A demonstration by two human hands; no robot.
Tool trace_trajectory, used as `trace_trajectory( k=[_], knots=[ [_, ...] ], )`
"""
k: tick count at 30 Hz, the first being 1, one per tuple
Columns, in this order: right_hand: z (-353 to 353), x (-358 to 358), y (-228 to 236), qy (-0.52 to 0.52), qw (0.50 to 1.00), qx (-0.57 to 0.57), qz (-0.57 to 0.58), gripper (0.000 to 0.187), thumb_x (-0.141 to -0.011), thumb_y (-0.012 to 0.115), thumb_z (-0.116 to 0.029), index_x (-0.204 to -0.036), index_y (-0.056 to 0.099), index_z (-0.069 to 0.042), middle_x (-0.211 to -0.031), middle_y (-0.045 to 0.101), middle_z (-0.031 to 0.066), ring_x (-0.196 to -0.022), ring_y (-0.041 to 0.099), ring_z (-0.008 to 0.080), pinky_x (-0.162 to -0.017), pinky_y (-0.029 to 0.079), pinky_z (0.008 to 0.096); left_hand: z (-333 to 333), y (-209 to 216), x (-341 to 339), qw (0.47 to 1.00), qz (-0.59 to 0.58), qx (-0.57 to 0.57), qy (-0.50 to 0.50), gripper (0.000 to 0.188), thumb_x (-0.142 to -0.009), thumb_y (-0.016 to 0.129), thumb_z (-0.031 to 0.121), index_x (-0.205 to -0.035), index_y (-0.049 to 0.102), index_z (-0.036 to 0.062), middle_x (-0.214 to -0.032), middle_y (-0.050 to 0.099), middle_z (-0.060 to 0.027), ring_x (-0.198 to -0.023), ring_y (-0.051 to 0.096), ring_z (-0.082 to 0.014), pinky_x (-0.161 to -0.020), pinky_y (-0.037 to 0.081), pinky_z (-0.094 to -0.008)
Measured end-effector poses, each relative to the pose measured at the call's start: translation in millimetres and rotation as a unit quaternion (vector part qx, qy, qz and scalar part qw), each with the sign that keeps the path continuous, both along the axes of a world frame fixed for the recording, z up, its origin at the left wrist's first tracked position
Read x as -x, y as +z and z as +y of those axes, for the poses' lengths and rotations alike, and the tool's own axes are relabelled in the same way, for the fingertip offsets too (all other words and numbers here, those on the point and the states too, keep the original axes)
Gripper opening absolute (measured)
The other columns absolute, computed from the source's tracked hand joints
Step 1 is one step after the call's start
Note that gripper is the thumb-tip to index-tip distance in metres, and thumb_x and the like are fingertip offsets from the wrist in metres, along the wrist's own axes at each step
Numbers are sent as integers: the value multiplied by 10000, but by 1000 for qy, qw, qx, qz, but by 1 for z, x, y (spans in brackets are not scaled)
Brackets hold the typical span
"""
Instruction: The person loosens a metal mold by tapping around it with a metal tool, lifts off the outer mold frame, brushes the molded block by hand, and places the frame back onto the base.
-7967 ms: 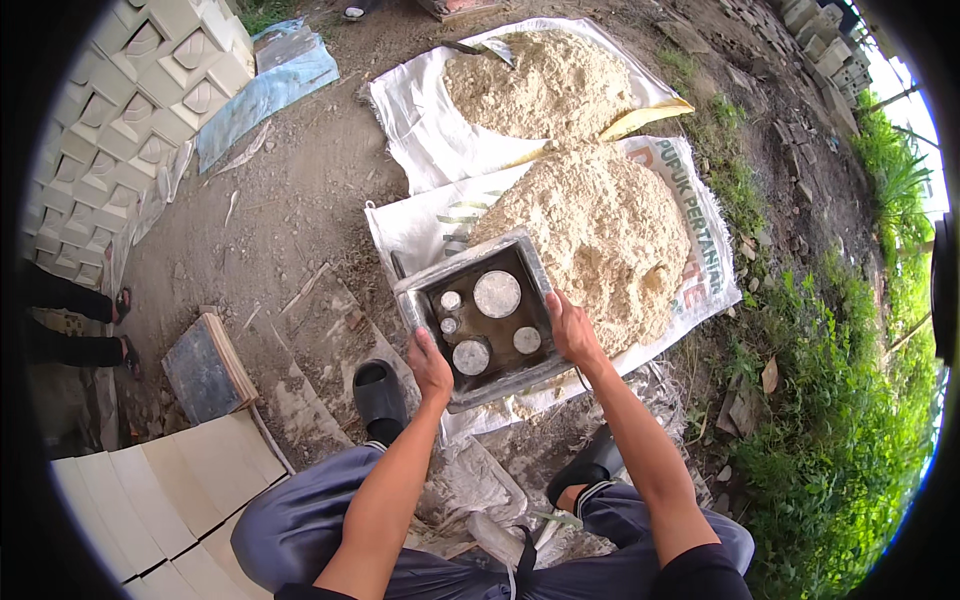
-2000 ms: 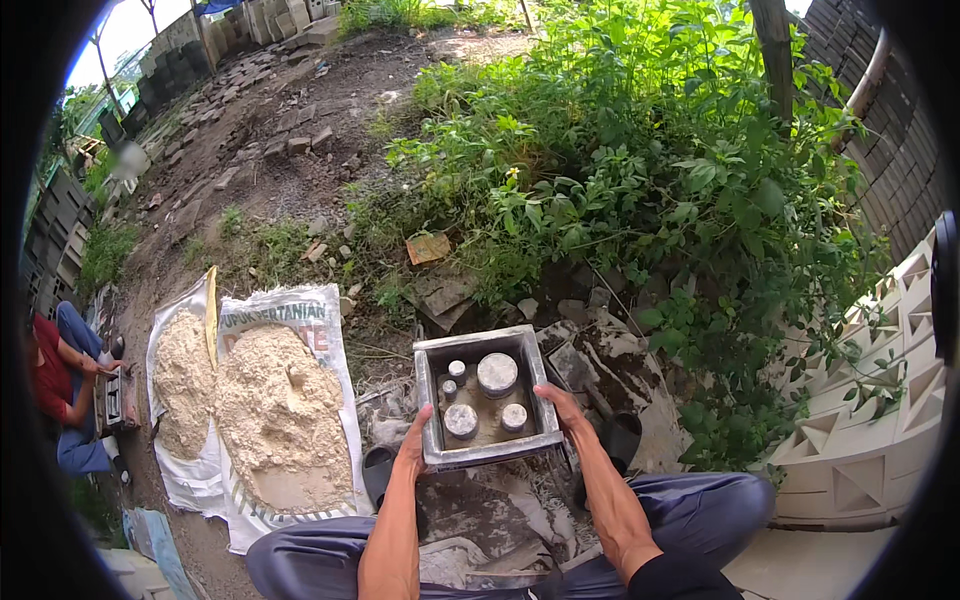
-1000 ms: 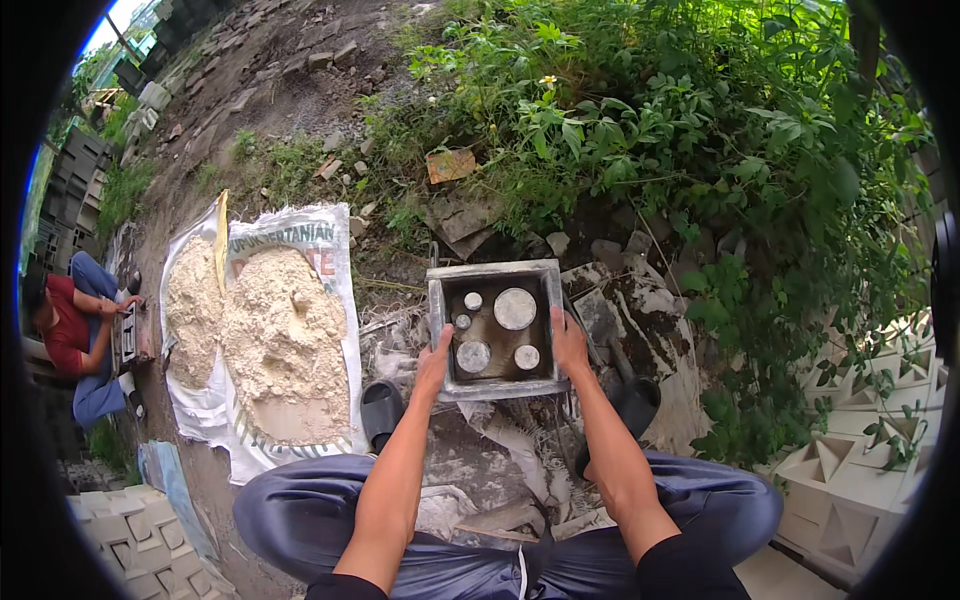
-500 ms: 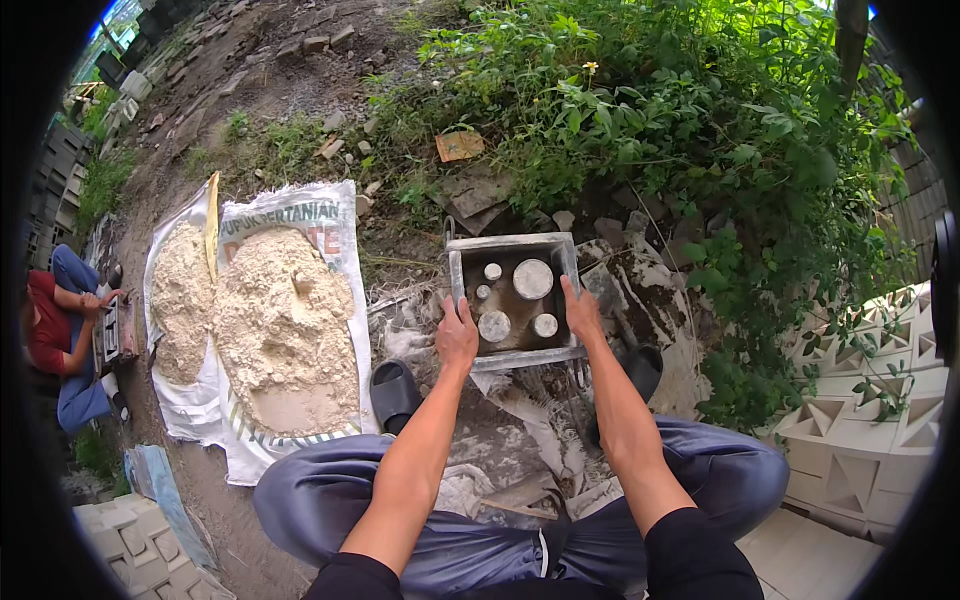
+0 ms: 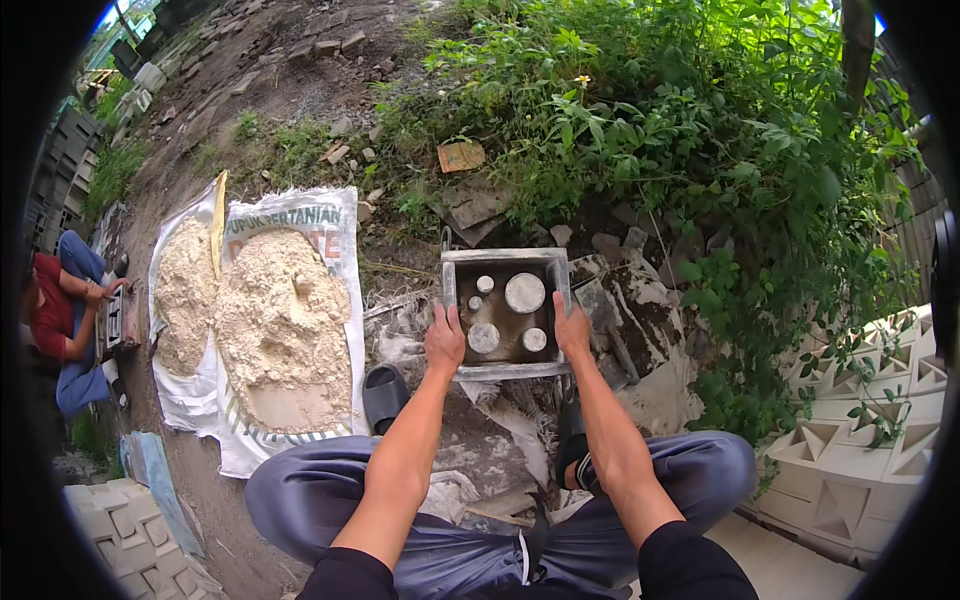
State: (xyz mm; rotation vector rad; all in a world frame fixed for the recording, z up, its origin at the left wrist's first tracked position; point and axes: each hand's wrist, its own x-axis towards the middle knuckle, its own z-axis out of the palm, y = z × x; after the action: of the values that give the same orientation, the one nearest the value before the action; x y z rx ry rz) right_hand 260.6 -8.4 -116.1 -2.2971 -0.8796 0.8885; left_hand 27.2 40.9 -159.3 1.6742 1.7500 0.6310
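A square, grey, open-topped mould (image 5: 515, 372) is in front of me, between my feet. Inside it stand several round pegs of different widths, the widest peg (image 5: 525, 293) at the far right. My left hand (image 5: 445, 342) grips the mould's left wall, with the thumb at the rim and the other fingers partly hidden outside. On the opposite wall, my right hand (image 5: 574, 332) holds the mould in the same way. A dark sandal (image 5: 386, 397) is on my left foot, near the mould's near left corner.
Pale, damp-looking powder (image 5: 285, 320) lies heaped on white sacks (image 5: 347, 240) to the left. A co-worker (image 5: 75, 320) sits at far left with another mould. Patterned pale blocks (image 5: 850, 460) are stacked at right. Green plants (image 5: 640, 130) and broken slabs (image 5: 470, 205) lie beyond the mould.
My right foot and knee have shifted inward, toward the mould. The mould appears slightly lower and farther left in view, with both hands still on its sides.
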Motion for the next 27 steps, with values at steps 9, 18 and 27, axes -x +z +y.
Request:
trace_trajectory(
  k=[9, 18, 27],
  knots=[
    [19, -24, -25, 37, 999, 21, 4, 940, -811, 351, -747, -1127, 565, 112, -1104, 570, 335, -1093, 537, 431, -932, 405, 441, 31, -9, -4, 979, -142, 142, 45, 765, -887, 337, 627, -1254, 480, -29, -1168, 530, -330, -1145, 481, -446, -969, 365, -446],
    [39, -21, 7, 19, 998, 53, 34, 992, -794, 406, -749, -1095, 543, 186, -1134, 546, 355, -1119, 524, 427, -951, 391, 425, 16, 7, -11, 960, -195, 165, 118, 855, -869, 333, 677, -1285, 475, -56, -1261, 515, -266, -1210, 462, -387, -1019, 324, -373],
    [23, -18, -18, -67, 994, -68, 51, 842, -780, 506, -694, -1150, 592, 58, -1078, 607, 293, -1063, 571, 392, -914, 426, 391, 34, -10, -6, 957, -225, 173, 66, 812, -896, 326, 648, -1208, 536, -72, -1181, 578, -237, -1135, 521, -348, -976, 353, -358]
  ],
)
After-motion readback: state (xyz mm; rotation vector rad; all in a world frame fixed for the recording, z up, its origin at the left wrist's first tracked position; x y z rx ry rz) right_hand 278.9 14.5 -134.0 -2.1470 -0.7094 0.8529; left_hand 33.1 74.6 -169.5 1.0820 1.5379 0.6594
